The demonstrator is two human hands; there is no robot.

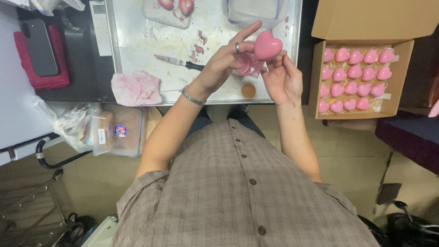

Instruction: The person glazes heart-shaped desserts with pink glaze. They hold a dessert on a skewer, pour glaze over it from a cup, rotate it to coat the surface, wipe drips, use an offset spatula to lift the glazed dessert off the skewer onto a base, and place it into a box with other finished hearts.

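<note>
Here, the pink heart [267, 46] is the thing everything else sits around: a glossy, moulded heart shape held up above the metal table [137, 41]. The right hand [282, 77] cups it from below, fingers curled up around its lower edge, while the left hand [224, 64] pinches its left side between thumb and ringed finger, the forefinger stretched out straight above it. Just behind the heart, between the two hands, sits a crumple of clear wrap [249, 67] with more pink showing through.

To the right of the heart, a cardboard box [361, 114] stands open, nearly filled with rows of like pink hearts; by the look of it most of the batch is already packed, with a little room left in the bottom row. Left of the heart lie a knife [178, 61] and a pink-stained cloth [136, 88]. Beyond it, a clear tray [155, 16] carries two more pink pieces, seemingly not yet handled.
</note>
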